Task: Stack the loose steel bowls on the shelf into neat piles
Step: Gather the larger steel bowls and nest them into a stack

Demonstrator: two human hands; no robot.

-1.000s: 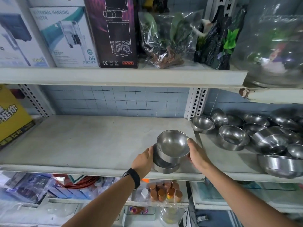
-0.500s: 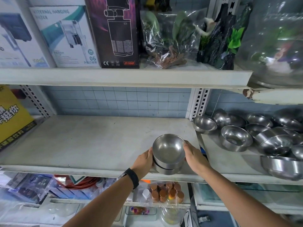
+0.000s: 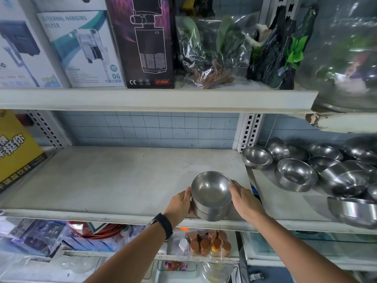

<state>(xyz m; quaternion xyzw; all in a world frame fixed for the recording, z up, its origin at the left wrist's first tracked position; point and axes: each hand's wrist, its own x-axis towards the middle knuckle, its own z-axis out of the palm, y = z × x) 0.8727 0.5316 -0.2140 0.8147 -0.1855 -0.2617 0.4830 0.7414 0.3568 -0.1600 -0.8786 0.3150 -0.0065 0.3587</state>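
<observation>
Top bowl (image 3: 211,188) nested down; 2 hands (image 3: 179,203) (image 3: 245,201) grip 1 stack (image 3: 211,214).

Light's soft and pretty even, kinda cool-toned, with only faint shadows. The loose steel bowls (image 3: 295,176) on the right throw small white glare spots, and the bowl stack (image 3: 211,190) has a mild sheen inside. Wide-angle lens bows the edge of the upper shelf (image 3: 155,99) and stretches the corners. The glass bowl (image 3: 346,54) top right looks hazy, and the yellow box (image 3: 18,152) at far left is smeared.
</observation>
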